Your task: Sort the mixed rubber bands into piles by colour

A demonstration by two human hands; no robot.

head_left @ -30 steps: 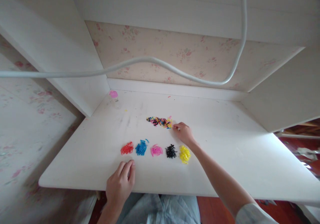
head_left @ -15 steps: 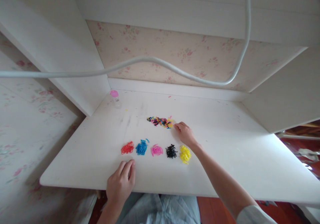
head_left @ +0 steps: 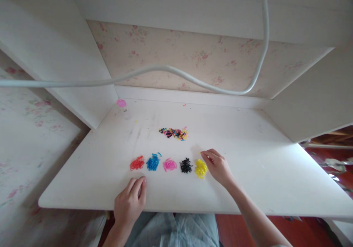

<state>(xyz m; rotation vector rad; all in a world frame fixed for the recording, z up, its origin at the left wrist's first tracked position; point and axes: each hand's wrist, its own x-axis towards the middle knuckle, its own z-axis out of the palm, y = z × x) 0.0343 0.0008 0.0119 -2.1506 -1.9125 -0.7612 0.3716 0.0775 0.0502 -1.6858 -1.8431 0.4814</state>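
Note:
Small rubber bands lie sorted by colour in a row: a red pile [head_left: 137, 163], a blue pile [head_left: 153, 162], a pink pile [head_left: 169, 164], a black pile [head_left: 186, 165] and a yellow pile [head_left: 201, 168]. Behind them is a long heap of mixed-colour rubber bands [head_left: 175, 133]. My right hand [head_left: 217, 165] hovers just beyond the yellow pile, thumb and forefinger pinched on a small yellow rubber band [head_left: 200, 153], of which only a bit shows. Near the desk's front edge, my left hand [head_left: 131, 199] rests with curled fingers below the red pile, holding nothing visible.
A clear bottle with a pink top [head_left: 123, 107] stands at the back left of the white desk [head_left: 253, 173]. Single bands, one yellow [head_left: 136, 121] and one red [head_left: 184, 105], lie apart. A white cable [head_left: 165, 68] crosses in front of the view.
My right hand has come back from the mixed heap toward me and now is beside the yellow pile. My left hand keeps its place. The view has shifted slightly.

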